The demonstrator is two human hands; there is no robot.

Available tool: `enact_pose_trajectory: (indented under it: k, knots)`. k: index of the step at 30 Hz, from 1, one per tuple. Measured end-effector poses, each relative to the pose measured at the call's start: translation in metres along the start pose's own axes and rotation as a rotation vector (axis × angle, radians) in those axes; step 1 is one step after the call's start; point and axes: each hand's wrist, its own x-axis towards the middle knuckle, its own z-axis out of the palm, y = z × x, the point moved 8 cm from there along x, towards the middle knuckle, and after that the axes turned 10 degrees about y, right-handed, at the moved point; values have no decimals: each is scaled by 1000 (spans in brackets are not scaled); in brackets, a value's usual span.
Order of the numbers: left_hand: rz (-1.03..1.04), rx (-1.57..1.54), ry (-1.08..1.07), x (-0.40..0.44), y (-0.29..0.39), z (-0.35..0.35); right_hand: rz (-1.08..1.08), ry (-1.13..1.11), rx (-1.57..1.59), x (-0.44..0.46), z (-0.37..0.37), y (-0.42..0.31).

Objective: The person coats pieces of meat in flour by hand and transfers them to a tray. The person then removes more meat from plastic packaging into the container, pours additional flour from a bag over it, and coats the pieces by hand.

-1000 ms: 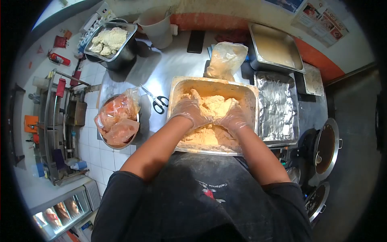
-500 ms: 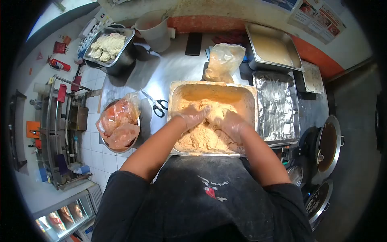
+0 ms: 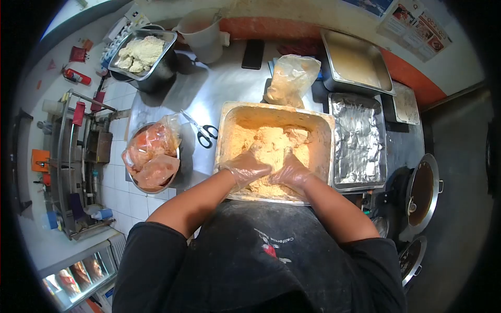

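1. Deep metal tray (image 3: 323, 140), on the tabletop (image 3: 194, 163) directly before the wearer: holds orange-tinted floury mixture (image 3: 271, 136), loose and clumped, with one larger coated lump (image 3: 298, 135) toward the far right.
2. Left hand (image 3: 247, 167), in clear plastic glove: inside the tray, in the mixture. Fingers partly buried; cannot tell whether spread or closed.
3. Right hand (image 3: 293, 172), likewise gloved: beside the left, in the same mixture. Fingertips sunk from sight; grip cannot be told.
4. Bowl (image 3: 147, 191), left: clear bags (image 3: 151, 146) with orange-pink contents, hard to identify through the plastic.
5. Metal pan (image 3: 162, 56), far left: heaped pale, lumpy mass (image 3: 140, 55).
6. Translucent pitcher (image 3: 198, 44): contents unclear.
7. Clear bag (image 3: 291, 78), behind the tray: orange-tinted contents.
8. Deep pan (image 3: 342, 82), far right: smooth beige contents.
9. Shallow tray (image 3: 360, 186), right of the deep metal tray: crinkled silvery surface.
10. Scissors (image 3: 207, 136), black-handled, between bowl and tray.
11. Upper pot (image 3: 437, 182), right: brown contents.
12. Lower pot (image 3: 417, 268): dark inside, left side hidden behind the wearer's sleeve (image 3: 373, 261).
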Motion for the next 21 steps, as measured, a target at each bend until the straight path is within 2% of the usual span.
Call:
enact_pose_trajectory:
  k: [2,3,4,6,8,9,10,13,15,18,21]
  knots:
    - [186,-222,48,10,-24,5,185,-31,425,-3,-5,4]
    - [175,-346,93,14,-29,2,280,-45,637,-6,-9,2]
    - [170,-470,138,16,-33,-3,253,-12,633,-11,-18,-5]
    - [-65,-740,267,23,-53,-8,208,53,629,-25,-34,-18]
    - [-257,-545,262,23,-67,-4,189,-44,-120,-24,-42,-13]
    - [-312,-330,202,-3,-42,-18,170,-89,-492,-22,-46,-9]
    - [-358,-110,140,-23,-19,-30,232,-206,-580,-21,-37,2]
    - [-246,348,-103,-50,26,-25,350,-460,-759,-25,-7,19]
    - [-171,333,-109,-42,24,-18,313,-495,-800,-21,4,9]
    - [-73,171,-86,-19,7,-1,283,-320,-644,-16,3,-14]
    - [85,-149,-14,-6,3,10,381,-193,-7,-23,-5,-21]
